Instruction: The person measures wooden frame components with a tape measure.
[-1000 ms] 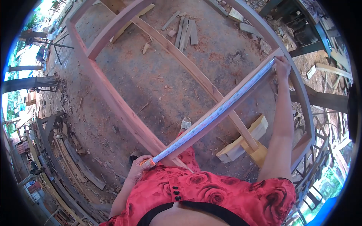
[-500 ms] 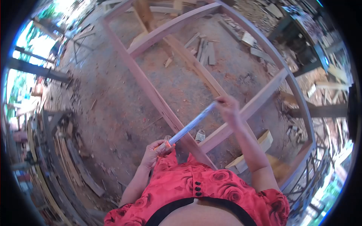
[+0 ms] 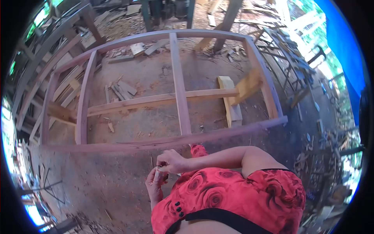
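Note:
My right hand (image 3: 173, 161) is closed, with its fingertips pinched together over my left hand. Just below it my left hand (image 3: 154, 184) is curled, thumb up, and its fingers meet those of the right. A small pale and dark bit shows between the two hands, too small to name. Both hands are in front of my red rose-patterned clothing, on the near side of a large wooden frame (image 3: 134, 146). Its near rail runs just beyond my hands without touching them.
Inside the frame, a crossbar (image 3: 179, 82) joins a long middle rail (image 3: 144, 102). A pale wood block (image 3: 231, 113) supports it at the right. Offcuts (image 3: 122, 90) lie on the floor. Stacked timber stands at left, a blue tarp (image 3: 343, 54) at far right.
My view has turned, so the frame now lies crosswise. The long bluish strip with an orange end, stretched between my hands before, no longer shows. My hands have come together.

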The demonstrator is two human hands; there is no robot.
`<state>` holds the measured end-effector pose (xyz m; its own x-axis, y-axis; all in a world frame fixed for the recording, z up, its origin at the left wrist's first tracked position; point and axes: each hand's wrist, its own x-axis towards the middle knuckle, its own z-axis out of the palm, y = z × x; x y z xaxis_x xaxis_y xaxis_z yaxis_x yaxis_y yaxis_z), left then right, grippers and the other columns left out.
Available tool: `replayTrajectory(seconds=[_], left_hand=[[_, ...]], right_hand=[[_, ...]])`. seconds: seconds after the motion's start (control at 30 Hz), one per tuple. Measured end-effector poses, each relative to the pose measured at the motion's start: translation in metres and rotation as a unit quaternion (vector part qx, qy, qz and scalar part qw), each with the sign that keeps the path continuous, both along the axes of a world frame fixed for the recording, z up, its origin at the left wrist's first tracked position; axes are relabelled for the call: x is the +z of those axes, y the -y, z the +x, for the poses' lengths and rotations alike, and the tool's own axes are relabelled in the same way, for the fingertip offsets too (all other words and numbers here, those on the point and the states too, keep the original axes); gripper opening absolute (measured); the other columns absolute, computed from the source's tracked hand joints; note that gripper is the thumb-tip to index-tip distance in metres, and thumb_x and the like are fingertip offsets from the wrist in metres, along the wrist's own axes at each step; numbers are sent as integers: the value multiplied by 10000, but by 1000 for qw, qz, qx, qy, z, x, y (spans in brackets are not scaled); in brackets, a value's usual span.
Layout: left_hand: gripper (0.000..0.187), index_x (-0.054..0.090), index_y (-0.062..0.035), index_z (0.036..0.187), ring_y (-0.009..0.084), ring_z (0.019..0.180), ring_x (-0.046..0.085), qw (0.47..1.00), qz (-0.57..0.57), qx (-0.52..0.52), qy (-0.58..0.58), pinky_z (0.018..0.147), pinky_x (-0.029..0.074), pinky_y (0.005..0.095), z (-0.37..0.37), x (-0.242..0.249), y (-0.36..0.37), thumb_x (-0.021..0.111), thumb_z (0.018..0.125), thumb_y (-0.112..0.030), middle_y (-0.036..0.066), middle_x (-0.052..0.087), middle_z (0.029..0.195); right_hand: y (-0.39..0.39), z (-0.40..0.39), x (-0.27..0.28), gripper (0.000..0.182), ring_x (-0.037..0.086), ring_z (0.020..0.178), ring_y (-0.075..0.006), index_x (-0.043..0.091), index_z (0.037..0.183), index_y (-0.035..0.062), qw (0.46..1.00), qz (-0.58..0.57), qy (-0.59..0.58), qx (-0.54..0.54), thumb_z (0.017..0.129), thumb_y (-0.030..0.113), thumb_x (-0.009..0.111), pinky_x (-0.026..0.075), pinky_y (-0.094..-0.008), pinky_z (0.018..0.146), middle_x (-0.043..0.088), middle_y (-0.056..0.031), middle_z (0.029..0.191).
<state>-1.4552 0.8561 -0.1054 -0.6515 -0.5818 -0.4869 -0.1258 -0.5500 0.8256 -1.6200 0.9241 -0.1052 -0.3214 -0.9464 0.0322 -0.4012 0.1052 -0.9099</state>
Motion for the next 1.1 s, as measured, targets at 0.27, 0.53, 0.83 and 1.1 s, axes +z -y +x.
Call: replayTrajectory(seconds=[0.27,0.53,0.83,1.1], left_hand=[[354,583,-62,1133,82,766,608,984,22,-169,49,576,459,191,19,6,-49,611,863,-291,14,646,907],[346,558,-58,1163,84,816,607,968,-3,-243,62,586,465,188,-8,-2,-138,600,873,-242,22,643,918],[349,524,-37,1204,114,912,579,906,35,-420,44,722,483,248,-99,-16,-338,564,896,-195,60,594,1038],[346,519,-17,1188,105,865,554,857,48,-513,16,750,469,245,-167,-3,-477,559,895,-196,40,556,1025]], right_hand=[[-95,41,6,240,604,687,-271,601,823,50,989,85,59,-109,735,262,673,472,-369,626,602,-126,702],[-211,29,1,266,628,729,-288,598,814,17,978,94,115,-147,748,270,651,472,-374,630,634,-155,753],[-442,-2,-5,264,617,722,-331,620,769,27,940,89,71,-322,754,290,639,465,-393,625,629,-179,767],[-589,-21,11,212,595,734,-290,622,743,51,878,57,59,-472,768,261,638,454,-375,653,621,-132,727]])
